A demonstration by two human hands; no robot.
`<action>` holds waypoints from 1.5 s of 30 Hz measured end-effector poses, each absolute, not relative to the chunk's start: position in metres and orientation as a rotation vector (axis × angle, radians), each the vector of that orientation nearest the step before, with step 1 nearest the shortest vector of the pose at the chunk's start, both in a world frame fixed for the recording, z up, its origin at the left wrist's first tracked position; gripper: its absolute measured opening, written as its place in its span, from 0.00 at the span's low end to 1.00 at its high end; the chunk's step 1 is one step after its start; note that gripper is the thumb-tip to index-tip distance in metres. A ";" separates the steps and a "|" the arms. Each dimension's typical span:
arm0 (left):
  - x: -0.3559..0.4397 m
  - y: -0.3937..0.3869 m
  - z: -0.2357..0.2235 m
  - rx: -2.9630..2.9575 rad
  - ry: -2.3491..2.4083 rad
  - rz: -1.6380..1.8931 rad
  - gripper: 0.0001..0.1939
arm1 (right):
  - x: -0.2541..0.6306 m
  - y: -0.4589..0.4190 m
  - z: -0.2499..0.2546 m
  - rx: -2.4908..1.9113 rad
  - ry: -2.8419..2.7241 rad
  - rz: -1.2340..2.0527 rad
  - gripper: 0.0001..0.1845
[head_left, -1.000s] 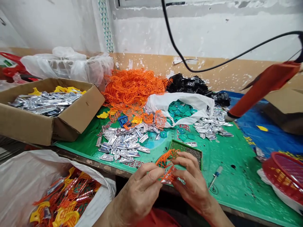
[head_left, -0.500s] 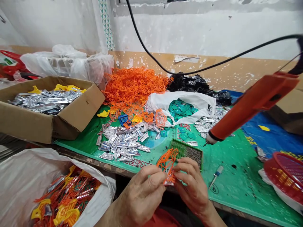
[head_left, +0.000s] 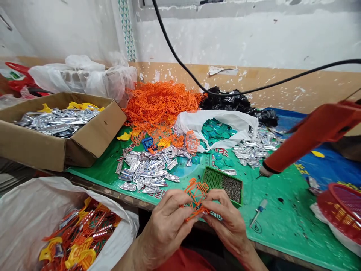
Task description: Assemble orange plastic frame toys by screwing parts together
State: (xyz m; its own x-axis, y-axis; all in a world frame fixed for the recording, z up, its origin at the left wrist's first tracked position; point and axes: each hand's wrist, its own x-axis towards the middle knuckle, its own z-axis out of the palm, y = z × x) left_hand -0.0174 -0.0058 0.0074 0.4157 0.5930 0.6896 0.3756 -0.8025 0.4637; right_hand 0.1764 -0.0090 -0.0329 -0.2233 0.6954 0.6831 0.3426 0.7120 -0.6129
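Shifted lower, the orange plastic frame (head_left: 196,195) looks light and springy; our left hand (head_left: 166,226) and right hand (head_left: 228,222) pinch its thin struts.

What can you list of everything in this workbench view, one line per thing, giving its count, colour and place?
green printed mat: one, green, covering the bench
cardboard box: one, brown, back left
silver foil pieces: many, silver, in the box and in two piles on the mat
orange lattice heap: one, orange, back centre
white plastic bag: one, white, back centre, holding teal pieces
black pieces: one heap, black, by the wall
perforated tray: one, green, front of the mat
screwdriver: one, pale handle, right on the mat
orange electric tool: one, orange, hanging above the mat
red basket: one, red, lower right
white sack: one, white, lower left
orange lattice piece: one, orange, held
left hand: one, on the piece
right hand: one, on the piece
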 end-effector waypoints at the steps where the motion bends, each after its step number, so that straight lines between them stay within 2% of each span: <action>1: -0.017 -0.006 0.007 2.424 0.851 1.335 0.07 | 0.176 -0.009 -0.033 -0.812 -1.845 0.419 0.17; 5: -0.019 -0.006 0.004 2.403 0.825 1.339 0.10 | 0.177 -0.008 -0.034 -0.835 -1.973 0.399 0.10; 10: -0.028 0.004 -0.006 2.291 0.807 1.324 0.11 | 0.181 0.004 -0.039 -0.857 -2.050 0.375 0.06; 16: -0.039 0.007 -0.015 1.500 0.899 1.310 0.04 | 0.186 0.005 -0.029 -0.952 -1.754 0.985 0.07; 19: -0.039 0.007 -0.016 1.127 0.851 1.404 0.26 | 0.183 -0.002 -0.027 -0.879 -1.485 1.225 0.06; 21: -0.036 0.008 -0.017 1.014 0.797 1.393 0.31 | 0.180 -0.006 -0.028 -0.844 -1.375 1.318 0.06; 26: -0.024 0.002 -0.024 0.970 0.650 0.951 0.29 | 0.174 -0.019 -0.031 -0.884 -1.329 1.413 0.08; 33: -0.024 -0.022 -0.024 1.199 0.890 1.064 0.15 | 0.179 -0.043 -0.038 -1.189 -1.122 1.361 0.15; 37: -0.024 -0.032 -0.019 1.395 1.007 1.156 0.10 | 0.175 -0.060 -0.022 -1.254 -1.102 1.277 0.19; 42: -0.023 -0.045 -0.017 1.588 1.152 1.257 0.07 | 0.145 -0.076 -0.010 -1.220 -1.180 1.404 0.22; 45: -0.031 -0.052 -0.016 1.749 1.248 1.177 0.07 | 0.130 -0.078 -0.015 -1.193 -1.152 1.460 0.21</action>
State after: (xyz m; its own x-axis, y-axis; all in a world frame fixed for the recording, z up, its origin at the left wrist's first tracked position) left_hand -0.0307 -0.0519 -0.0155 0.1319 0.9502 0.2824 0.3375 -0.3110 0.8885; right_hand 0.1299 -0.0777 -0.0149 -0.1307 0.9799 -0.1509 -0.0811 -0.1623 -0.9834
